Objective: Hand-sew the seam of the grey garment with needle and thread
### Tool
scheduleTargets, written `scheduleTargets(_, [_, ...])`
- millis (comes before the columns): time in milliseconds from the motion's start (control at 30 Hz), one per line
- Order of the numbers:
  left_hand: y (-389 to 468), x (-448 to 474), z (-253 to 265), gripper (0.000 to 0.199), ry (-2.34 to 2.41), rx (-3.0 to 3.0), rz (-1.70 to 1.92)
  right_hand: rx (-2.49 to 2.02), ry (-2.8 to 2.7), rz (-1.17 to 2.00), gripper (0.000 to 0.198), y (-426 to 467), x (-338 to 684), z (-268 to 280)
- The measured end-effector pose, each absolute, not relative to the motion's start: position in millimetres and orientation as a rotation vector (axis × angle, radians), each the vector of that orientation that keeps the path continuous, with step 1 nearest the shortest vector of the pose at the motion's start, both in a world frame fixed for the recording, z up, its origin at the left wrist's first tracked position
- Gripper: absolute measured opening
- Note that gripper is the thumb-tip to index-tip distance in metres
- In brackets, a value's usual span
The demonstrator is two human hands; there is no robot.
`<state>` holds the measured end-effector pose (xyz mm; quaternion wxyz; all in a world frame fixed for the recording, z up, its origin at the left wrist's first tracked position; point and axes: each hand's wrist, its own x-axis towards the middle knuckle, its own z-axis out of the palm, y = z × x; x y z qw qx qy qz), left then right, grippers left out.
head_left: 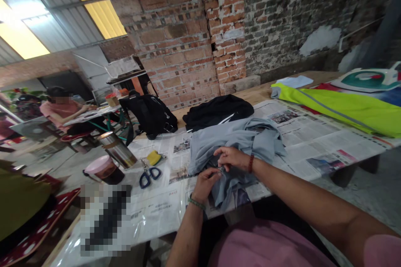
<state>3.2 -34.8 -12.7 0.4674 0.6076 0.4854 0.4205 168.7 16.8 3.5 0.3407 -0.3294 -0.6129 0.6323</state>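
Note:
A crumpled grey garment (232, 135) lies on the newspaper-covered table, its near edge hanging towards my lap. My left hand (205, 182), with a green bracelet at the wrist, pinches a fold of this garment between thumb and fingertips. Just to the right, my right hand (232, 159), wearing a red beaded bracelet, is over the cloth with its fingers curled close to the left fingertips. Whatever it pinches is too small to make out. Blue-handled scissors (150, 177) lie to the left, below a yellow object (154, 157).
A steel flask (117, 149) and a pink-lidded cup (105, 170) stand at left. Behind the garment are a black bag (148, 114) and black clothing (219, 110). At right lie a neon-yellow garment (338, 106) and an iron (363, 79). Another person (62, 108) sits far left.

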Motion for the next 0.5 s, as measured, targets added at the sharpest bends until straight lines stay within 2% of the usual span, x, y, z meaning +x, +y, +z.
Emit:
scheduleTargets(133, [-36,3,-11,0.015,1.212,1.5,1.035,-0.981,-1.515,1.703,0.008,13,165,6])
scheduleTargets(500, [-35,2,-13,0.013,1.231,1.52,1.092,-1.171,-1.567,1.571,0.01,5,155,3])
